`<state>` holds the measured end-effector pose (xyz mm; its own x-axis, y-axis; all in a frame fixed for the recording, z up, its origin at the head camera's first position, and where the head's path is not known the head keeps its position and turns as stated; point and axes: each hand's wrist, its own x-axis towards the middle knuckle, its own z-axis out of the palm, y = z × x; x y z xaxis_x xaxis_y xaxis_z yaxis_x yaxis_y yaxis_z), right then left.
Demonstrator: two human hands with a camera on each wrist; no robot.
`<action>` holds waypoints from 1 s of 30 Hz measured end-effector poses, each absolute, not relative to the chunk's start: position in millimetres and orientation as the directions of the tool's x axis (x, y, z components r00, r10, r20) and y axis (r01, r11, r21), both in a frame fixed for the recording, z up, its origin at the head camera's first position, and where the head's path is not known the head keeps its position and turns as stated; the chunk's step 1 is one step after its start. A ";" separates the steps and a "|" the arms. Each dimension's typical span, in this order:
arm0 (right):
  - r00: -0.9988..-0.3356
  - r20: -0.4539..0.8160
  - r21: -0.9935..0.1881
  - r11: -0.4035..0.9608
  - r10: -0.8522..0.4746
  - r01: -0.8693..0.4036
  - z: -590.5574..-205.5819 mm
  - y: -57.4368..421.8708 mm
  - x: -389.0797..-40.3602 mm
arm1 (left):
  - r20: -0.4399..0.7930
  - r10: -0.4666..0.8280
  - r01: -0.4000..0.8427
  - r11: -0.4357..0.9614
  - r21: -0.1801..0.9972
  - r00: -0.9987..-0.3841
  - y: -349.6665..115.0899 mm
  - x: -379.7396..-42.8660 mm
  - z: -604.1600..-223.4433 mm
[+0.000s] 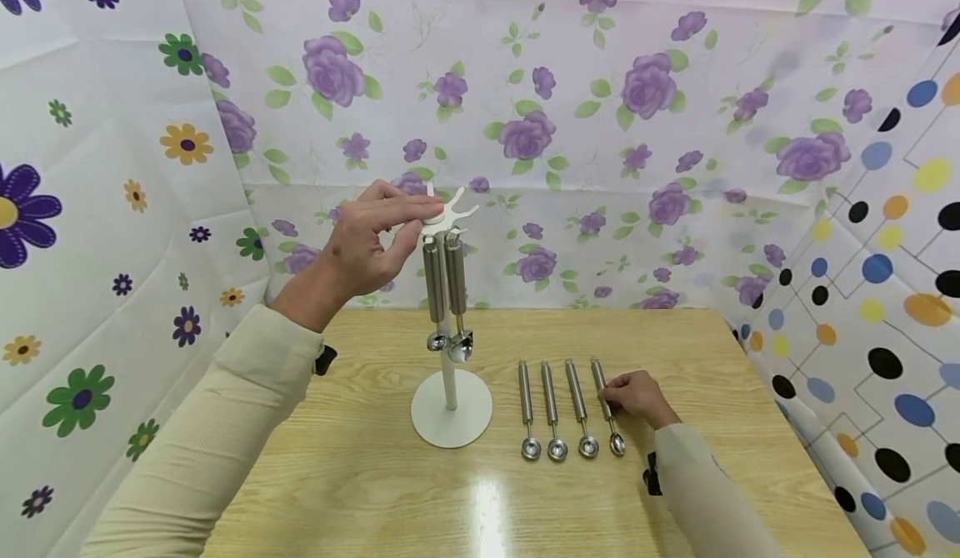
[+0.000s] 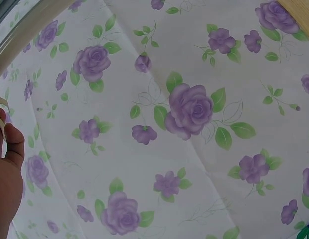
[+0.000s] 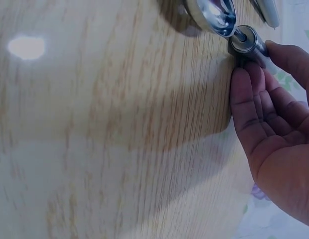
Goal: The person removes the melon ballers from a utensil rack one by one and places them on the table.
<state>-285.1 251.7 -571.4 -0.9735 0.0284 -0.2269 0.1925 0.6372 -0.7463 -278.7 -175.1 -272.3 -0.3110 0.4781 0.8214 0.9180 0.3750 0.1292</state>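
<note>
Stand [image 1: 452, 426]: white, upright on the wooden table [image 1: 352, 475], round base, pronged top.
Hanging scoops: two, metal; left one [image 1: 434, 283] and right one [image 1: 456, 279] hang side by side from the prongs, bowls down, close to the pole.
Left hand [image 1: 363, 246]: raised; thumb and fingers pinch the pronged top.
Table row: right of the base; first scoop [image 1: 526, 396], second scoop [image 1: 550, 396] and third scoop [image 1: 576, 393] lie apart, bowls toward the wearer.
Rightmost scoop [image 1: 599, 377]: end of row, bowl turned sideways; full contact with the table cannot be told.
Right hand [image 1: 639, 397]: thumb and fingertips pinch its handle.
</note>
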 end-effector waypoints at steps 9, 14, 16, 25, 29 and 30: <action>-0.971 -0.239 -0.764 0.612 0.027 0.205 -566.8 256.3 -280.7 | 0.798 0.507 0.916 0.377 0.136 -0.327 -176.2 -277.6 -268.8; -0.973 -0.231 -0.771 0.606 0.015 0.193 -556.1 263.9 -277.3 | 0.783 0.525 0.918 0.370 0.142 -0.333 -178.2 -278.0 -265.6; -0.975 -0.220 -0.766 0.618 0.006 0.177 -550.5 266.1 -276.6 | 0.780 0.529 0.918 0.370 0.143 -0.334 -178.8 -278.2 -264.3; -0.977 -0.208 -0.815 0.563 -0.058 0.140 -526.6 268.6 -275.6 | 0.753 0.551 0.914 0.371 0.165 -0.360 -180.2 -277.3 -261.6; -0.978 -0.191 -0.839 0.533 -0.090 0.114 -510.6 262.8 -276.8 | 0.745 0.550 0.908 0.380 0.179 -0.377 -180.2 -276.8 -262.0; -0.978 -0.181 -0.838 0.537 -0.104 0.098 -505.8 261.1 -277.5 | 0.745 0.549 0.907 0.381 0.180 -0.379 -180.1 -276.9 -262.2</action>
<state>-277.5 261.1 -505.8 -0.9780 -0.1036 -0.1809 0.0981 0.5369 -0.8379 -276.9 -180.1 -262.2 -0.3786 0.5493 0.7449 0.9068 0.3814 0.1797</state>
